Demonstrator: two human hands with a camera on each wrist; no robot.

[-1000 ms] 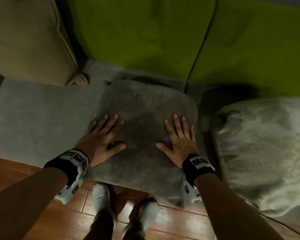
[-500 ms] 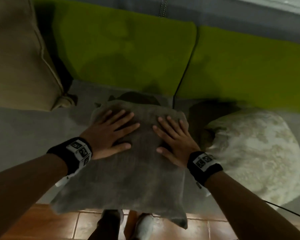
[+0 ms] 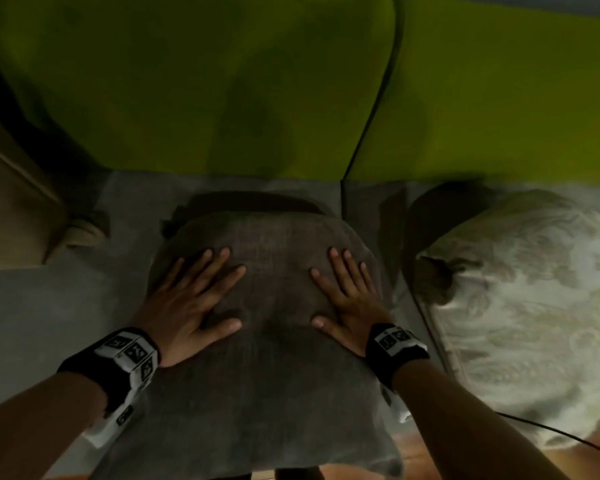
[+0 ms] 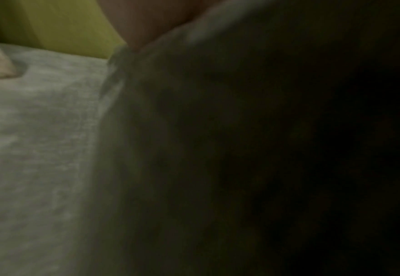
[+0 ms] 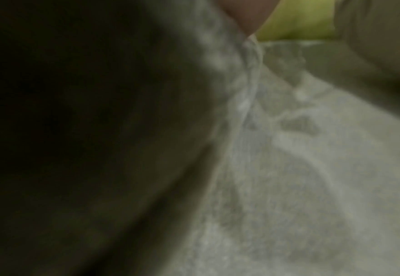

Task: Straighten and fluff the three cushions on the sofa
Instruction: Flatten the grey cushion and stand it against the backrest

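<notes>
- Both palms are down flat on the dark grey woven square cushion [image 3: 257, 393], which lies on the grey sofa seat [image 3: 49, 306] near its front edge, with its near end hanging out past that edge.
- Left hand [image 3: 191, 303]: fingers straight and spread, pressing the cushion's left half, not gripping anything.
- Right hand [image 3: 347, 303]: same deal, fingers straight and a bit fanned out, pressing the right half.
- There's a dent in the fabric between the two thumbs.
- The cream patterned cushion [image 3: 520, 323] lies on the seat's right side, just beside the grey one.
- The beige piped cushion [image 3: 11, 202] leans at the seat's left end, well apart from the hands.
- Lime green back cushions [image 3: 187, 81] run along the seat's back edge.
- Both wrist views are mostly dark blurry fabric, so no help there.
</notes>
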